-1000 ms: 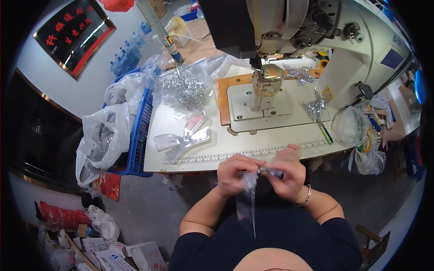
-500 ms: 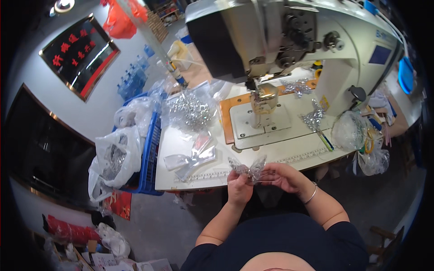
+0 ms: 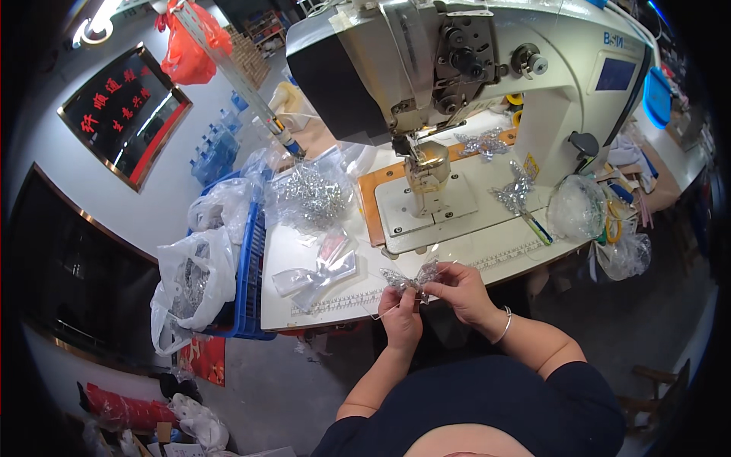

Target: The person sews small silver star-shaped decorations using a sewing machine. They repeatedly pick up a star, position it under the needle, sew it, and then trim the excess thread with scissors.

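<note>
A silver glittery butterfly-shaped piece [image 3: 405, 281] is held in both hands above the front edge of the sewing table [image 3: 381, 305]. My left hand [image 3: 401, 320] pinches it from below, thumb up. My right hand [image 3: 462, 295] grips its right side between thumb and fingers. Thin clear strands stick out around the piece. Beyond it stands a white industrial sewing machine [image 3: 563, 114]. A similar silver butterfly piece [image 3: 514, 190] lies on the machine bed beside a slim green-and-blue tool [image 3: 537, 228]. Another silver piece [image 3: 485, 143] sits behind the needle area.
Clear plastic strips [image 3: 320, 273] lie on the table's left, near a clear bag of silver pieces [image 3: 311, 194]. A blue crate [image 3: 250, 282] with a white plastic bag [image 3: 194, 282] stands left of the table. At right are a clear bag [image 3: 576, 207] and yellow-handled scissors [image 3: 613, 225].
My right hand has moved in from the side, and its thumb now presses on the butterfly piece near my left thumb. The view has shifted slightly.
</note>
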Action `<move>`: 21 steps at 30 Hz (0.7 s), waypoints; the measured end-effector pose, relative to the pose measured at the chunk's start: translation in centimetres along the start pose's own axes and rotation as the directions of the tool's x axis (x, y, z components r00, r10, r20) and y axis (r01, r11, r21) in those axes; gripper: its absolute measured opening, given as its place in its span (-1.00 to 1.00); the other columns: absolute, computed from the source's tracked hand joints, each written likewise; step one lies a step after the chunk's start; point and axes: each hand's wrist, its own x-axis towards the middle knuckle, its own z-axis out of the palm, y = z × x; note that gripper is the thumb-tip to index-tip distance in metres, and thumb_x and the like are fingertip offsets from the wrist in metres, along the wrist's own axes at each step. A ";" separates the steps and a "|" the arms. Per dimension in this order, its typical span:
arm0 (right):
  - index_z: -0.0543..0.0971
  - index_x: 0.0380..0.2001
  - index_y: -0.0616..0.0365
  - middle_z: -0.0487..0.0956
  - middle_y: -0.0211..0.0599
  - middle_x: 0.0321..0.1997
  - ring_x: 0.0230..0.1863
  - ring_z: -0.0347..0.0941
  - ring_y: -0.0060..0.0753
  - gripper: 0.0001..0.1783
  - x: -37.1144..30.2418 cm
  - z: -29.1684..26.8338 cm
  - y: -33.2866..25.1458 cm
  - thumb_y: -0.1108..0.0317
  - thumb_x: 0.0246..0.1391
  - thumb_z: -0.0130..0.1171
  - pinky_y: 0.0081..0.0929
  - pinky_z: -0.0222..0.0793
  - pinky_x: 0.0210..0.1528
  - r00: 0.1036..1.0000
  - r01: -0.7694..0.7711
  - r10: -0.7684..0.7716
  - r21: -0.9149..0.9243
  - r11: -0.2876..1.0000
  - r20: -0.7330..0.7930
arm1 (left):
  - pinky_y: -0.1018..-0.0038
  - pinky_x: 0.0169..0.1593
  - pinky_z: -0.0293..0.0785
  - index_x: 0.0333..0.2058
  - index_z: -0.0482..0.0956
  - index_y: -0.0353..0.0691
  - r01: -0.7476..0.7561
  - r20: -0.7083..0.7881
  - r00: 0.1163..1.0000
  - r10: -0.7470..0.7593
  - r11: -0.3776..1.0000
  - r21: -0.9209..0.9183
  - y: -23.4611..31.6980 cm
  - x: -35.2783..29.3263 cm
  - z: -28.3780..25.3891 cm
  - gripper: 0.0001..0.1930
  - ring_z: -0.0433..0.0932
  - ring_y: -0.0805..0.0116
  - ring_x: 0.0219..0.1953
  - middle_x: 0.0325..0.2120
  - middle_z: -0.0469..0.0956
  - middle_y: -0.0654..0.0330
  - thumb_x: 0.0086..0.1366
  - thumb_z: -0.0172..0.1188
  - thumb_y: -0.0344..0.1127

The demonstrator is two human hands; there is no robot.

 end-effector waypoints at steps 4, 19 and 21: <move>0.49 -0.20 0.39 0.56 -0.25 -0.29 -0.26 0.48 -0.52 -0.67 0.9 -0.5 -0.4 0.58 -0.10 0.25 -0.58 0.43 -0.16 0.996 -0.094 0.093 0.084 0.992 0.010 | 0.52 -0.17 0.43 -0.27 0.45 -0.20 0.077 -0.061 0.995 -0.078 0.997 -0.022 0.4 0.2 0.9 -0.88 0.50 0.48 -0.30 -0.32 0.52 0.26 0.20 0.10 -0.48; 0.48 -0.27 0.35 0.56 -0.27 -0.39 -0.40 0.48 -0.55 -0.70 2.1 -1.3 0.4 0.57 -0.14 0.29 -0.61 0.44 -0.30 0.990 -0.124 0.122 -0.030 0.992 -0.075 | 0.46 -0.19 0.41 -0.21 0.44 -0.20 0.285 0.019 0.959 -0.284 0.958 -0.045 0.3 0.7 -0.7 -0.83 0.47 0.45 -0.26 -0.27 0.52 0.22 0.28 0.04 -0.28; 0.49 -0.29 0.33 0.57 -0.27 -0.39 -0.40 0.49 -0.55 -0.72 2.0 -1.4 0.3 0.58 -0.14 0.29 -0.60 0.44 -0.29 0.992 -0.114 0.110 -0.060 0.992 -0.067 | 0.36 -0.07 0.39 -0.09 0.40 -0.25 0.331 0.145 0.937 -0.319 0.941 -0.073 0.5 0.8 -1.9 -0.64 0.46 0.34 -0.13 -0.16 0.49 0.13 0.30 0.00 -0.09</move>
